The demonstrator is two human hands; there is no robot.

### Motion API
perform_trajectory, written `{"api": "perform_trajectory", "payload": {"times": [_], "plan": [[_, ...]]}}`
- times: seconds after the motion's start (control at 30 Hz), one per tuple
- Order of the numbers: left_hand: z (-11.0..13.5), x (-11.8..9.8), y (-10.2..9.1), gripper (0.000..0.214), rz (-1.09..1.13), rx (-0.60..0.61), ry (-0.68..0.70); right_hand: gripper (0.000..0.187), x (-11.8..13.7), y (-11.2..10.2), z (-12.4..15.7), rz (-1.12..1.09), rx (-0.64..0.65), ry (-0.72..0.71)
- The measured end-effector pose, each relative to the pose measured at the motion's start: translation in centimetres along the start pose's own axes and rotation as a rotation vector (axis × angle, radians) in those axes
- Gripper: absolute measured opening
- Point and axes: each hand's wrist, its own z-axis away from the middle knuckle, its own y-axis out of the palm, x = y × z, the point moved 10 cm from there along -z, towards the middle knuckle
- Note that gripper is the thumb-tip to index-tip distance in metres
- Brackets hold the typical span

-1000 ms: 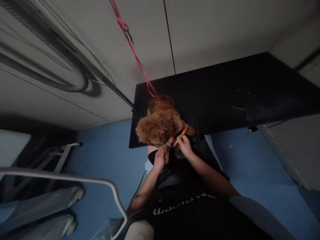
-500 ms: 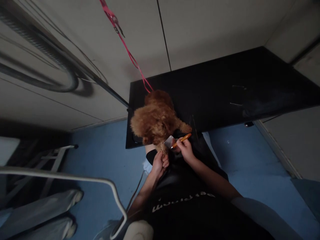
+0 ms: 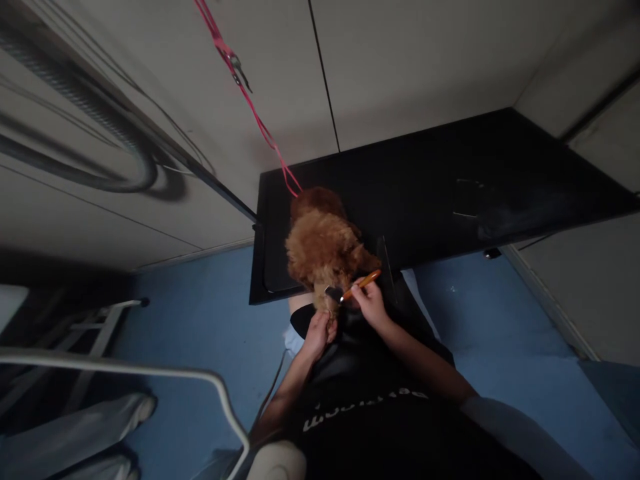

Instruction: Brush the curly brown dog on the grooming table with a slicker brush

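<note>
The little brown dog (image 3: 320, 247) sits at the near left edge of the black worktop (image 3: 450, 187), just past both hands. The left hand (image 3: 320, 331) is closed around the dog's leg (image 3: 326, 308) at the edge. The right hand (image 3: 371, 305), just to the right, grips a brush (image 3: 356, 285). Its orange handle points far and right, and its metal head points left, touching the fur. A pink leash (image 3: 250, 107) runs from the dog up and left. Nothing blocks the hands.
</note>
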Motion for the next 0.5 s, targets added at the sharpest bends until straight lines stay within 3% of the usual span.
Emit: {"api": "perform_trajectory", "payload": {"times": [0.07,0.17,0.4,0.5], "plan": [[0.2,0.1,-0.2,0.051,0.006,-0.011,-0.012,0.017,2.8,-0.9,-0.2,0.051,-0.079,-0.184],[0.5,0.1,-0.2,0.049,0.031,-0.002,-0.033,0.012,5.8,0.9,-0.2,0.173,0.119,-0.378],[1.1,0.0,-0.4,0.045,0.039,0.009,-0.051,0.008,7.5,2.7,-0.2,0.310,0.292,-0.401],[1.1,-0.2,-0.4,0.042,0.037,0.013,-0.028,0.010,7.9,2.1,-0.2,0.278,0.198,-0.384]]}}
